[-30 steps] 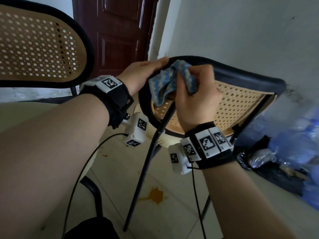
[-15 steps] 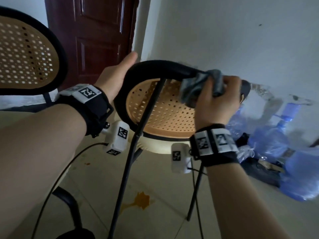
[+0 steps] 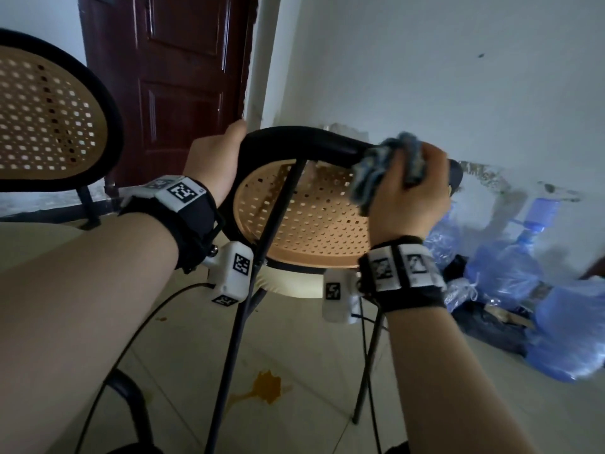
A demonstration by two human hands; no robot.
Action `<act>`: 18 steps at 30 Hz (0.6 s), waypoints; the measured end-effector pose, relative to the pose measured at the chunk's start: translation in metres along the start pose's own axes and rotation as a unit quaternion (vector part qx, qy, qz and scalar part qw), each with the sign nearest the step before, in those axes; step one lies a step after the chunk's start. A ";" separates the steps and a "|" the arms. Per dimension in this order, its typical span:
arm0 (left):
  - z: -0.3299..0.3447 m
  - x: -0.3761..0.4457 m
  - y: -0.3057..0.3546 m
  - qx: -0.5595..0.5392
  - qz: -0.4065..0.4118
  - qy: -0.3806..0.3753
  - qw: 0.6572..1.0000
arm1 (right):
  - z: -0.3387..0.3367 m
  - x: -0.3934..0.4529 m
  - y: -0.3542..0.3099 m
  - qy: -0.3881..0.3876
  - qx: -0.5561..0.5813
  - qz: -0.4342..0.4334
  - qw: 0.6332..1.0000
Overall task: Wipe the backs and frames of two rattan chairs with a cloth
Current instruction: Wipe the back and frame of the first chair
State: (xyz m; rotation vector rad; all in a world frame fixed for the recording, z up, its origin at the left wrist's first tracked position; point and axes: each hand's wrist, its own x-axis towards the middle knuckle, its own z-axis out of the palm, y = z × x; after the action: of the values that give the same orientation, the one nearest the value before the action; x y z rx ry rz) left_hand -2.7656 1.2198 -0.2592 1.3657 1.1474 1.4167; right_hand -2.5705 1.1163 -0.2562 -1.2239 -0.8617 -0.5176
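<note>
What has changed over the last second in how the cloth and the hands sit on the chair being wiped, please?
The right hand has slid the cloth along the black frame from its left curve to the right end. The left hand keeps holding the frame's left side; the cloth stays gripped.

A plain room in a home: a dark red paneled wooden door [image 3: 183,80] at 11 o'clock, scuffed white plaster walls [image 3: 425,70], a pale tiled floor [image 3: 294,348], and blue plastic water jugs [image 3: 537,257] heaped at 3 o'clock.
</note>
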 end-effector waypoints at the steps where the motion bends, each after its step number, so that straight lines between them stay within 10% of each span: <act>1: -0.001 -0.001 0.001 0.008 0.003 -0.001 1.000 | -0.004 0.010 0.008 0.031 0.005 0.046 0.998; 7: -0.007 -0.002 -0.002 0.041 0.053 -0.033 0.997 | -0.004 0.007 0.025 0.078 0.050 0.151 0.984; 18: -0.011 0.006 -0.005 0.058 0.062 -0.043 0.995 | 0.030 -0.097 -0.021 -0.267 -0.022 -0.246 0.931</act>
State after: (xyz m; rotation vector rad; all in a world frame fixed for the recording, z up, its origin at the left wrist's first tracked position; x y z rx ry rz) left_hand -2.7774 1.2262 -0.2628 1.5882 1.1183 1.3814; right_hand -2.6522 1.1296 -0.3185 -1.2055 -1.6550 -0.6128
